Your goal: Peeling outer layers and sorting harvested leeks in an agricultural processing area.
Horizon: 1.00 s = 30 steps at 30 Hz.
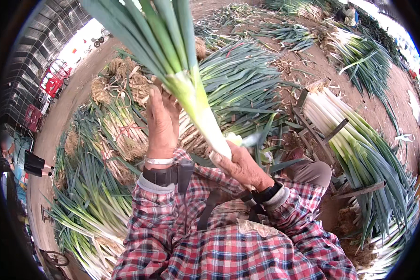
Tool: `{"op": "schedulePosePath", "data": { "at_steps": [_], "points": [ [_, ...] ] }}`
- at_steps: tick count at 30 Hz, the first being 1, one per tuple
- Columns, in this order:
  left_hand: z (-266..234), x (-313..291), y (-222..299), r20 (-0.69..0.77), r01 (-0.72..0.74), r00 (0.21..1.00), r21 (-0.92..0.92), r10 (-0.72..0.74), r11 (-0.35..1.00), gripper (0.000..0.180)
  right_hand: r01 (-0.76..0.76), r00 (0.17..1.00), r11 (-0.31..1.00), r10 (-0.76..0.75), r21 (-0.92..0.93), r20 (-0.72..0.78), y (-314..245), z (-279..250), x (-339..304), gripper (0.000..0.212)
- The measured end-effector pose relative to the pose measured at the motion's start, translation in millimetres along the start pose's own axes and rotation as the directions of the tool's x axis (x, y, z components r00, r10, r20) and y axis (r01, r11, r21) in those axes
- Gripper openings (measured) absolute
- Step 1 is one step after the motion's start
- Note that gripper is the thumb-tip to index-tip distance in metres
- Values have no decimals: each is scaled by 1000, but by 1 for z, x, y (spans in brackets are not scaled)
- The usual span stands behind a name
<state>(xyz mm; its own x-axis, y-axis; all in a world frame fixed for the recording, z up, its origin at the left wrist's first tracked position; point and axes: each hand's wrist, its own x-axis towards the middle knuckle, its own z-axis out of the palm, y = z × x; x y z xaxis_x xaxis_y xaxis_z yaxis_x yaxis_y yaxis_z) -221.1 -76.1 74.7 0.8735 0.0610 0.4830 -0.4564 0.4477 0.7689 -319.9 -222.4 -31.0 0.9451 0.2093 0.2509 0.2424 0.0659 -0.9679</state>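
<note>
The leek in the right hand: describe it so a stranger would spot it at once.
Start at the plaid shirt filling the lower middle, then go up to the right hand. The leek rises from its grip, white end low, green leaves spreading past the top edge. Unlike the piled leeks beyond it, this one is held up in the air.

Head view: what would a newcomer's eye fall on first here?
Probably the large green-and-white leek-like stalk, slanting from the bare right hand at centre to the top edge. Next might come the thick bundle of white-stemmed green stalks on a dark-barred rack at right, then the bright red vehicle at upper left.
</note>
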Motion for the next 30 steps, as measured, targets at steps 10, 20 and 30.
{"op": "schedulePosePath", "data": {
  "at_steps": [10,20,30],
  "points": [
    [13,-8,12,-2,266,964,-95,-267,959,60,298,885,857,-413,-420,-216,-46,26,60,37],
    [6,-7,7,71,323,946,-295,-317,899,61,132,945,979,-77,157,-316,-35,28,58,31],
    [-3,-8,-6,-96,226,971,82,-218,971,36,257,845,655,204,711,-494,-30,43,72,27]
  ]
}}
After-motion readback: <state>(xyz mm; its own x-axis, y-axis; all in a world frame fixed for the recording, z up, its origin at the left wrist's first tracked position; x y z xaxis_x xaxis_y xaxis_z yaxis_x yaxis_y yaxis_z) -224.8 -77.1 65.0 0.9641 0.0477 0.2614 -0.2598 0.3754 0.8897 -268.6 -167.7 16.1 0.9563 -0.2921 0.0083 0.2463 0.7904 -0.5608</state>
